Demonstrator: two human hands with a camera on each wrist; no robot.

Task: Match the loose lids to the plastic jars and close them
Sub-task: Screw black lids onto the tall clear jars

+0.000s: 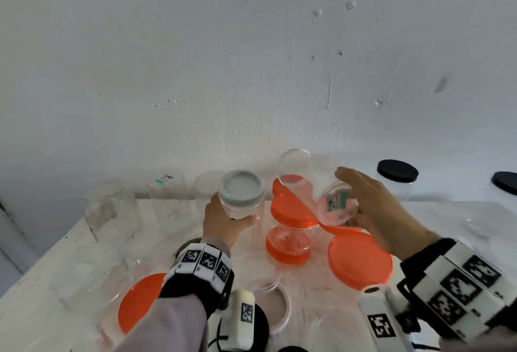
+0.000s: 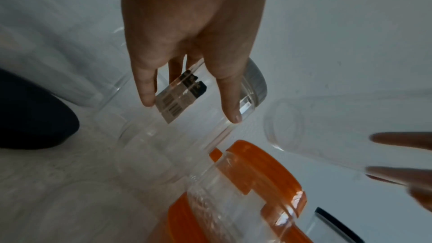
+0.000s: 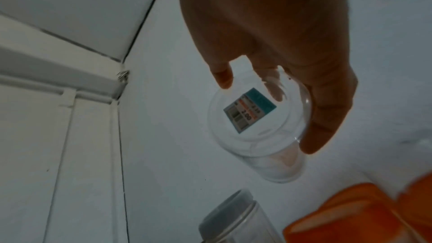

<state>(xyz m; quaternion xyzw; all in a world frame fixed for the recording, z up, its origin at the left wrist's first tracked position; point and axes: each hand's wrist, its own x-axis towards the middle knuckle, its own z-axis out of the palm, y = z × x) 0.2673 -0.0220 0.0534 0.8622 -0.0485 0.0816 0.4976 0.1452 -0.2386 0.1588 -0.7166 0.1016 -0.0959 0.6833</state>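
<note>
My left hand (image 1: 230, 216) grips a clear jar (image 1: 241, 200) closed with a grey lid (image 1: 241, 187), upright at the middle of the table. In the left wrist view, fingers and thumb of the left hand (image 2: 190, 106) wrap round the barcode-labelled jar (image 2: 187, 117). My right hand (image 1: 347, 198) holds an open clear jar (image 1: 310, 181) tilted on its side in the air. Its base with a price sticker (image 1: 338, 200) faces me and its mouth points to the back left. The right wrist view shows that jar (image 3: 257, 136) held by the base in my right hand (image 3: 266, 115).
An orange-lidded jar (image 1: 289, 228) stands between my hands. Loose orange lids lie at the right (image 1: 359, 262) and front left (image 1: 140, 301). A clear lid (image 1: 275, 304) lies near the front. Open clear jars (image 1: 112, 209) line the back left, black-lidded jars (image 1: 397, 175) the back right.
</note>
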